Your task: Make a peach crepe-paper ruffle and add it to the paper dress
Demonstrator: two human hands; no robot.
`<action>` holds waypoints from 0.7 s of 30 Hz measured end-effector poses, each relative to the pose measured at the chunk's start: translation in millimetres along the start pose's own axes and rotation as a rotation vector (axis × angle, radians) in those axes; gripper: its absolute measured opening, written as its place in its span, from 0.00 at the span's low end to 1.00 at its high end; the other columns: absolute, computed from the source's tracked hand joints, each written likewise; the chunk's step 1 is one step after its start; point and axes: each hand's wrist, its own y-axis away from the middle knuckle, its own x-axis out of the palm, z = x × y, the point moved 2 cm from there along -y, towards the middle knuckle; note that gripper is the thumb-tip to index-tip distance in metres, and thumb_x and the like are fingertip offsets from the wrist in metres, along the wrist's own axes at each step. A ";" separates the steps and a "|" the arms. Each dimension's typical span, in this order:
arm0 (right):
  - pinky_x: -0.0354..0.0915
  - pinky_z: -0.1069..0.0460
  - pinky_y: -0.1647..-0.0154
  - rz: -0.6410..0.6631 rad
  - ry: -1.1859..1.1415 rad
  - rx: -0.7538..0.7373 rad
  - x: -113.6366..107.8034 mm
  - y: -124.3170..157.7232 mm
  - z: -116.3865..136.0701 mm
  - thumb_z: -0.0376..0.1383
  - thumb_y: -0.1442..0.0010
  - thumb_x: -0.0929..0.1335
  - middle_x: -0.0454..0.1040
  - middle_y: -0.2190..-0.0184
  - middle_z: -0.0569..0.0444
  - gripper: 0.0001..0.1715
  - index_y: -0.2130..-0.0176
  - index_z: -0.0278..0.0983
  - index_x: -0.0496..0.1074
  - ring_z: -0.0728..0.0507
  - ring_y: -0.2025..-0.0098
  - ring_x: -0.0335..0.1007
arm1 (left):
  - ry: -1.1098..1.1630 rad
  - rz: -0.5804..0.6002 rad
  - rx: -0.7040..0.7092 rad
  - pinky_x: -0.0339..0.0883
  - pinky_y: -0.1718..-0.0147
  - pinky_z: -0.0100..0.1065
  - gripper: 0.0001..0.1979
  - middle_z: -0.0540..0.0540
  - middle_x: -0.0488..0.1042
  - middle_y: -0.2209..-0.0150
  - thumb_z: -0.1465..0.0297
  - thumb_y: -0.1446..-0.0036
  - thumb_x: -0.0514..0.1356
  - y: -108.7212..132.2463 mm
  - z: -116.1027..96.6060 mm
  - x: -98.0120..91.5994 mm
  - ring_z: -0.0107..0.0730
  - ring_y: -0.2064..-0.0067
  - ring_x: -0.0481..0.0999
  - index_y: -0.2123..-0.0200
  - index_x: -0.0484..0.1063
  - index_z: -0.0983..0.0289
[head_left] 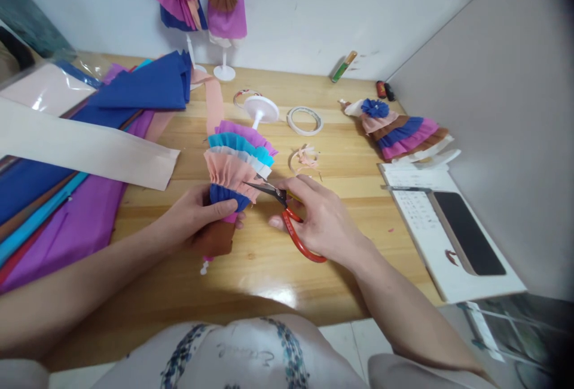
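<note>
as our left hand (197, 217) pinches the layered crepe-paper doll dress (233, 168), its axis runs away from us.
our right hand (320, 218), fingers closed through the red-handled scissors (287, 213), points the blades left at its peach ruffle.

Both forearms are bare from elbow to wrist; no sleeves, watch, rings or gloves are visible. The left hand (197, 216) and right hand (320, 221) are uncovered, with short nails. The torso carries a pale garment (237, 353) printed with a dark blue-green patterned band and faint lettering.
</note>
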 end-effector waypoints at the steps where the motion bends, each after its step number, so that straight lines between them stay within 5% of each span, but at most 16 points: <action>1: 0.63 0.49 0.66 0.003 0.004 0.000 0.2 0.2 0.1 0.47 0.42 0.72 0.72 0.64 0.50 0.24 0.51 0.37 0.71 0.41 0.65 0.70 | -0.010 0.002 0.009 0.69 0.68 0.31 0.20 0.55 0.79 0.70 0.57 0.51 0.70 0.2 -0.7 0.2 0.34 0.68 0.77 0.64 0.75 0.68; 21: 0.56 0.52 0.72 -0.001 -0.040 -0.009 -3.3 -1.6 2.9 0.53 0.38 0.67 0.68 0.70 0.53 0.22 0.60 0.37 0.71 0.45 0.73 0.61 | -0.041 -0.014 -0.048 0.71 0.66 0.34 0.22 0.56 0.80 0.68 0.56 0.53 0.71 1.9 -0.4 -1.0 0.36 0.67 0.79 0.63 0.75 0.67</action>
